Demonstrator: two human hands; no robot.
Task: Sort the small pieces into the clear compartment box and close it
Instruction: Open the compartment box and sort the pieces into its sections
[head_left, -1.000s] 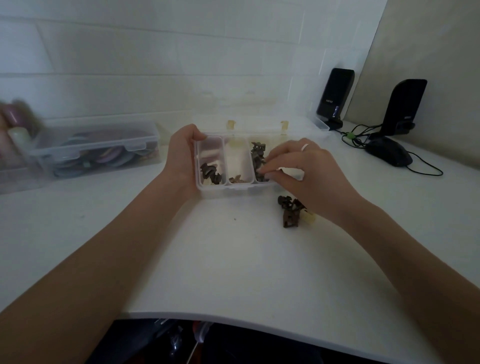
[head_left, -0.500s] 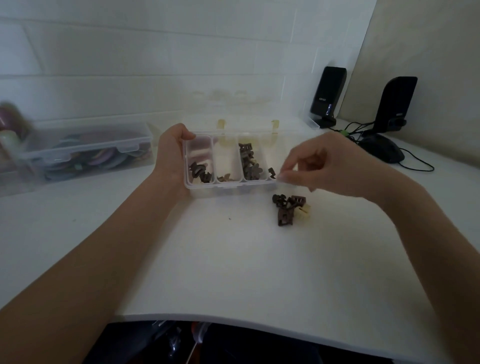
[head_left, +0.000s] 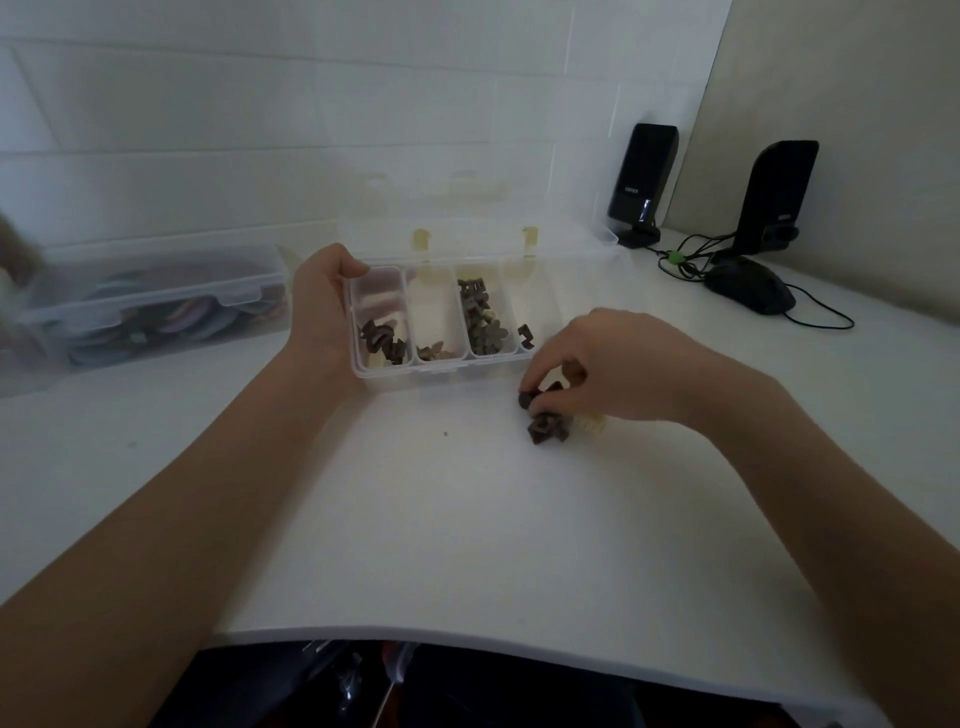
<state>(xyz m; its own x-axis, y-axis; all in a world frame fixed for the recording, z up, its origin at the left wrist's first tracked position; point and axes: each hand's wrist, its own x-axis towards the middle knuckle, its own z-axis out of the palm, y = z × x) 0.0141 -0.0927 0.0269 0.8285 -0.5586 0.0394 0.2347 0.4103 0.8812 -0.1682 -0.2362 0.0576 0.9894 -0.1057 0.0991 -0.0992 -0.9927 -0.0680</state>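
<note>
The clear compartment box (head_left: 441, 371) stands open on the white table, its lid (head_left: 467, 244) folded back. Dark brown pieces lie in its left, third and right compartments, and a few tan ones in the second. My left hand (head_left: 322, 306) grips the box's left end. A small pile of brown pieces (head_left: 545, 428) with a cream piece (head_left: 592, 425) lies on the table just right of the box's front corner. My right hand (head_left: 602, 364) is down on that pile, thumb and fingers pinched on a brown piece at its top.
A larger closed clear box (head_left: 156, 312) with coloured items sits at the left. Two black speakers (head_left: 644, 182) (head_left: 774, 197), a black mouse (head_left: 753, 291) and cables stand at the back right. The table's front edge (head_left: 467, 644) is near me.
My right hand left the box's right compartment, where a brown piece now lies, and came down onto the pile on the table. My left hand has stayed on the box.
</note>
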